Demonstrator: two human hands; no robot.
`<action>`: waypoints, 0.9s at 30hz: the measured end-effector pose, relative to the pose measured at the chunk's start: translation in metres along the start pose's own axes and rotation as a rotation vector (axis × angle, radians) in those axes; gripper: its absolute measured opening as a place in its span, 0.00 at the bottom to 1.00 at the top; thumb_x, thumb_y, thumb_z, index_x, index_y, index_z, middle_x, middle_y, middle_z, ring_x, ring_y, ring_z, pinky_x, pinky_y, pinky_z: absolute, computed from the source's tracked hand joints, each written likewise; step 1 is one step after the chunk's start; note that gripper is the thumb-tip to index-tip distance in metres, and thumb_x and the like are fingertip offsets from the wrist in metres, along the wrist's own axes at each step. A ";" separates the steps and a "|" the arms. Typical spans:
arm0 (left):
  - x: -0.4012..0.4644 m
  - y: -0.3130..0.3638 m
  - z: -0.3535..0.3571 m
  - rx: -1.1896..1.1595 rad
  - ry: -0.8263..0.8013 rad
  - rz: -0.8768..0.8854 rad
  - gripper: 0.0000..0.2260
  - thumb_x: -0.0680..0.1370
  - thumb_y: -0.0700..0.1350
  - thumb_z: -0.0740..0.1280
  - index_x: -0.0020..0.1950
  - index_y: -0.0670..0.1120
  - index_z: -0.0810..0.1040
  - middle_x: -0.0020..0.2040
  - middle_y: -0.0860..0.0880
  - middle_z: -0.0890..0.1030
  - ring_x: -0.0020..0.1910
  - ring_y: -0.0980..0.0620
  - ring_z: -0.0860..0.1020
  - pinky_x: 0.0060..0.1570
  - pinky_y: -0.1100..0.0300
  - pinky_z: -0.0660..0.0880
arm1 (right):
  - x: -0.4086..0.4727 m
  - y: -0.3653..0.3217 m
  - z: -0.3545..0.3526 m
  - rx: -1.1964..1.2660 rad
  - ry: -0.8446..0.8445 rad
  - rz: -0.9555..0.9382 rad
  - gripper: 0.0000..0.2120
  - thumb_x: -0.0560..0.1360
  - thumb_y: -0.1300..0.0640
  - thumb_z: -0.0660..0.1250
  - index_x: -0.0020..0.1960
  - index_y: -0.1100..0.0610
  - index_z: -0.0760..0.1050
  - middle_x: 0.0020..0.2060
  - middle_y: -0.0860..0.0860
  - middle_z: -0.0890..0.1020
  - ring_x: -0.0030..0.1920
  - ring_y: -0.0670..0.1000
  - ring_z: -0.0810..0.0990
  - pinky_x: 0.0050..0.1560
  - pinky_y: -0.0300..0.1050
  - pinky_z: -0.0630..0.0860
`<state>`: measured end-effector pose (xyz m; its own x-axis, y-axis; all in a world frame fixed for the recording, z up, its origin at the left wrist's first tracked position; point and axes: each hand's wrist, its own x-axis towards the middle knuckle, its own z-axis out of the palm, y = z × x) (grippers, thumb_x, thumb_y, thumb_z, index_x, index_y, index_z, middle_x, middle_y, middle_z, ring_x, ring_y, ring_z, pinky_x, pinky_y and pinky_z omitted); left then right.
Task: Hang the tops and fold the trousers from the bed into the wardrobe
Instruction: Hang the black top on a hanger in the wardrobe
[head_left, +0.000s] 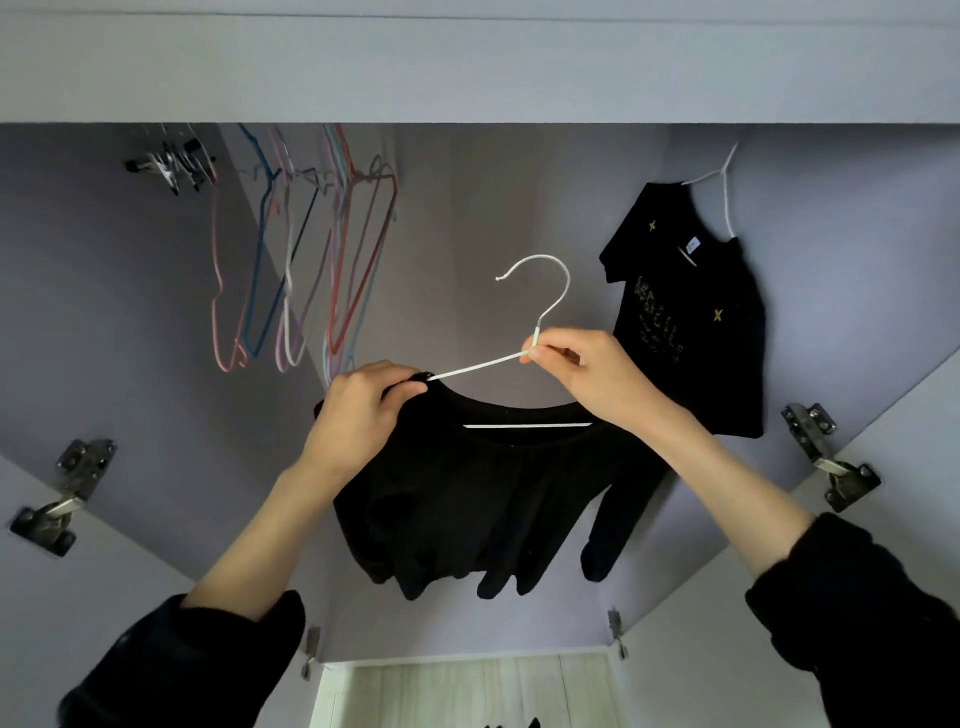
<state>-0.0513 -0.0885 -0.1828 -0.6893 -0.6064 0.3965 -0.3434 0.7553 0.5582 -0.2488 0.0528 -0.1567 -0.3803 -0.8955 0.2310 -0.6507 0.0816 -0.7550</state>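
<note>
Holding a black top (483, 493) on a white hanger (524, 312) inside the wardrobe (467, 78).
Left hand (358, 410) grips the top's shoulder; right hand (587, 374) pinches the hanger's neck.

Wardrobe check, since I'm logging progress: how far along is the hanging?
Done: one black tee hangs inside. In hand: a black top on a white hanger, left hand at its shoulder, right hand pinching the neck; hook not yet hung. Trousers not in view.

Dim, bluish light around my hands; the wardrobe's (467, 208) edges bow wide-angle, and the black cloth loses detail.
</note>
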 end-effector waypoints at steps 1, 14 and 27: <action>0.000 0.000 0.001 -0.008 -0.010 -0.008 0.07 0.77 0.40 0.66 0.52 0.40 0.81 0.46 0.48 0.82 0.46 0.51 0.78 0.48 0.66 0.69 | -0.001 0.001 0.000 0.006 0.003 -0.003 0.09 0.78 0.56 0.63 0.46 0.54 0.81 0.41 0.57 0.81 0.36 0.57 0.71 0.41 0.44 0.67; 0.007 -0.001 0.052 -0.051 -0.057 -0.104 0.08 0.78 0.39 0.63 0.53 0.39 0.80 0.50 0.44 0.81 0.50 0.49 0.77 0.52 0.64 0.68 | -0.023 0.035 -0.032 0.060 -0.199 0.377 0.06 0.77 0.59 0.64 0.43 0.54 0.77 0.35 0.48 0.80 0.34 0.46 0.77 0.38 0.38 0.72; 0.053 0.075 0.033 0.316 0.184 0.511 0.22 0.72 0.30 0.58 0.65 0.41 0.70 0.66 0.37 0.69 0.69 0.38 0.64 0.64 0.44 0.66 | -0.014 0.061 -0.071 0.788 -0.081 0.577 0.21 0.74 0.74 0.58 0.63 0.60 0.72 0.55 0.51 0.81 0.47 0.48 0.81 0.46 0.38 0.78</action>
<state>-0.1348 -0.0560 -0.1444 -0.7044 -0.1609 0.6913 -0.1907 0.9811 0.0340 -0.3298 0.1015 -0.1624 -0.4368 -0.8398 -0.3225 0.2571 0.2270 -0.9393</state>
